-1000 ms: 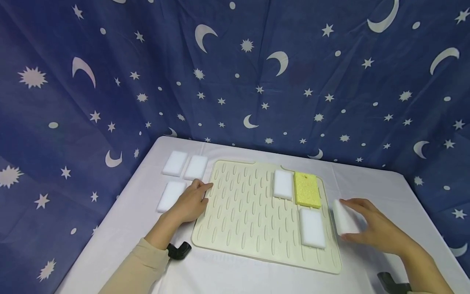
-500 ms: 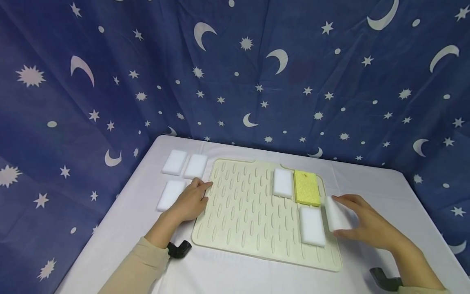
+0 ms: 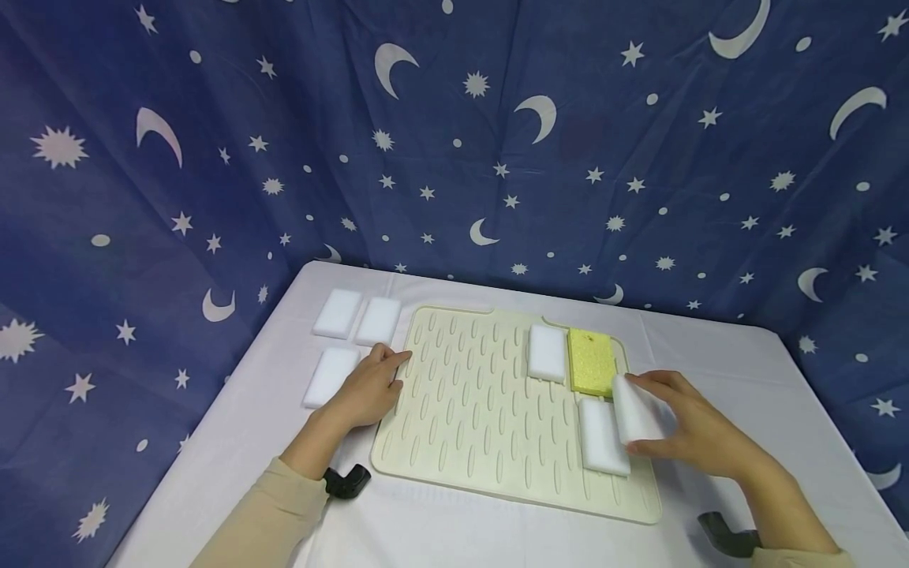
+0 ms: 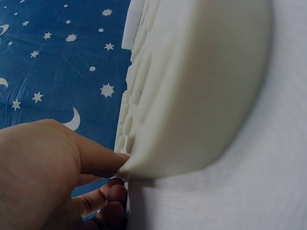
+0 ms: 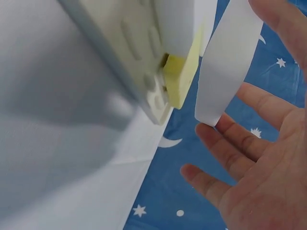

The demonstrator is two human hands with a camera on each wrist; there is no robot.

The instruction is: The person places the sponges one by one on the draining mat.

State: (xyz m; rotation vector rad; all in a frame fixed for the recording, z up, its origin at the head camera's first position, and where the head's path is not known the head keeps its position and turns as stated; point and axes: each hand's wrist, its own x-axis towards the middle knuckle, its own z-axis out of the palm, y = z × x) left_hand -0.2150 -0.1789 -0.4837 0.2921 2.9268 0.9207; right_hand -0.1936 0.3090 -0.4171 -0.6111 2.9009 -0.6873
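My right hand (image 3: pixel 692 430) holds a white melamine sponge (image 3: pixel 634 412) by its ends, between thumb and fingers. The sponge is tilted above the right part of a cream ridged silicone mat (image 3: pixel 476 410). Near it on the mat are a yellow sponge (image 3: pixel 593 363) and two white sponges, one at the back (image 3: pixel 547 354) and one in front (image 3: pixel 603 438). My left hand (image 3: pixel 368 390) is at the mat's left edge; in the left wrist view its thumb (image 4: pixel 103 158) lies on the rim and curled fingers (image 4: pixel 112 201) are close beside it.
On the left of the white-covered table (image 3: pixel 454 525) lie three more white sponges, two at the back (image 3: pixel 338 314) (image 3: pixel 379 322) and one by my left hand (image 3: pixel 330 379). A blue curtain (image 3: pixel 440 118) with moons and stars hangs behind.
My right hand has carried the white sponge leftward, from beside the mat to over its right edge. My left hand has stayed in place.
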